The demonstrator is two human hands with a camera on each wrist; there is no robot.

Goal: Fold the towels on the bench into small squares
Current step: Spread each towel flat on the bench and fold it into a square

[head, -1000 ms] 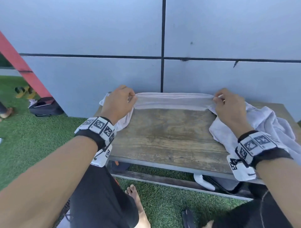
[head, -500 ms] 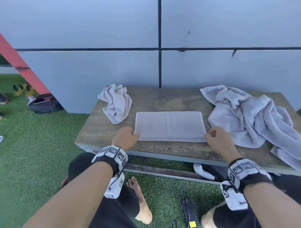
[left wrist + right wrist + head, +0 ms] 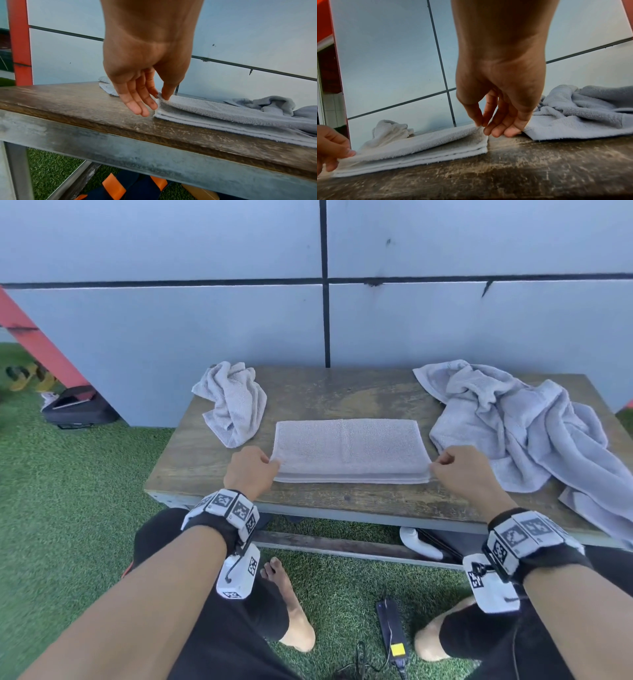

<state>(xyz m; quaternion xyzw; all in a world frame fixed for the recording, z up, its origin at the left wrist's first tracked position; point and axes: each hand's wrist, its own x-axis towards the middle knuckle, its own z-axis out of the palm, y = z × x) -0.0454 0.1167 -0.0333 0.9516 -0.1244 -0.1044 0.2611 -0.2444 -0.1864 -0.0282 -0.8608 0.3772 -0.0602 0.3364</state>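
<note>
A pale grey folded towel [image 3: 349, 450] lies as a flat rectangle in the middle of the wooden bench [image 3: 342, 395]. My left hand [image 3: 251, 470] pinches the top layer at its near left corner [image 3: 160, 96] between thumb and forefinger, the other fingers straight. My right hand [image 3: 455, 470] pinches the top layer at the near right corner [image 3: 479, 126] the same way. The top layer is lifted slightly off the layers below [image 3: 436, 152]. A small crumpled towel [image 3: 233, 402] sits at the bench's back left. A larger crumpled towel [image 3: 520, 433] covers the right end.
A grey panelled wall [image 3: 239, 320] rises right behind the bench. Artificial grass [image 3: 68, 491] surrounds it. A black case [image 3: 75, 409] and sandals lie on the left. My bare foot [image 3: 291, 604], a black power adapter [image 3: 392, 628] and a white object under the bench [image 3: 418, 542] are below.
A second ago both hands held the towel's edge at the back of the bench. They drew it toward me, folding it over, and now pinch the near corners.
</note>
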